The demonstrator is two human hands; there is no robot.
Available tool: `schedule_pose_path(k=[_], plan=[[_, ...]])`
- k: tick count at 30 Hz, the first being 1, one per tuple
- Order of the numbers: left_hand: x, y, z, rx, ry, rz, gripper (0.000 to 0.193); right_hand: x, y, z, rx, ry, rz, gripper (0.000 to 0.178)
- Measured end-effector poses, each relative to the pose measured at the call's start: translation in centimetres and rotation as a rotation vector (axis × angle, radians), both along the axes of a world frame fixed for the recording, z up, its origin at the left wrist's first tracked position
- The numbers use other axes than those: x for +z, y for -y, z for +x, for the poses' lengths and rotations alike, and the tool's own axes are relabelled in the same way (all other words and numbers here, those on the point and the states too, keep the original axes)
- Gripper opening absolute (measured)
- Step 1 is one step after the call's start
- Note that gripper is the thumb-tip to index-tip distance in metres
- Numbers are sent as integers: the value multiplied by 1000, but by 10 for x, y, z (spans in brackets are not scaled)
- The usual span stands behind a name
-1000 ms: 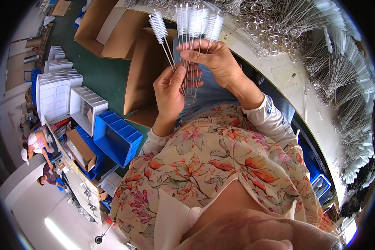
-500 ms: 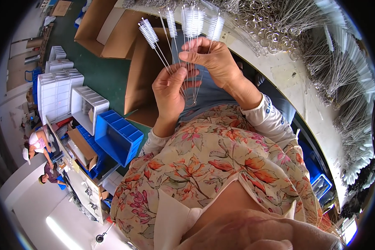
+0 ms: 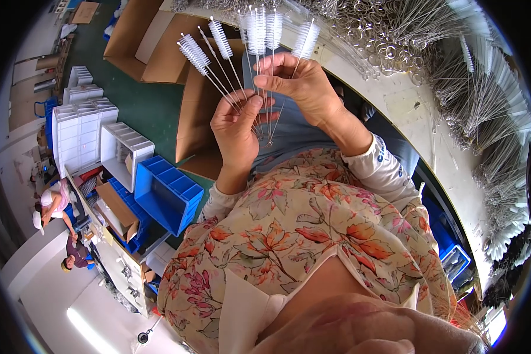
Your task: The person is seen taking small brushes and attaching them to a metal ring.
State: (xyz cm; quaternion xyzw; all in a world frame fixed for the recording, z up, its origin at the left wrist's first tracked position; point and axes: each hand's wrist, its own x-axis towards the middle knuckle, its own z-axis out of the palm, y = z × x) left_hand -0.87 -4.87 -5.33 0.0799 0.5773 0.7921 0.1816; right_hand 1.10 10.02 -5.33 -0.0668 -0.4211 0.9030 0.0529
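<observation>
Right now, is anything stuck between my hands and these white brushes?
Nothing visible is. Your left hand and right hand both touch the white brushes directly, the right one higher up. The cardboard box shows beyond your left hand, not between it and the brushes.

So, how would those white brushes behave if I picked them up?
The brushes would probably feel light, since their stems look thin as wire. They're likely springy rather than floppy: several fan out straight above the left hand. Their bristles stick out all around, so neighbours may snag.
</observation>
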Motion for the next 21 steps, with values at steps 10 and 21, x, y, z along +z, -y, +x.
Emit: schedule_pose_path(k=[10,21], plan=[[2,0,-2,26,62,42,17,-1,0,1,-50,-18,7,19],[-37,12,-19,160,195,286,14,-4,13,-1,-351,-143,263,10]])
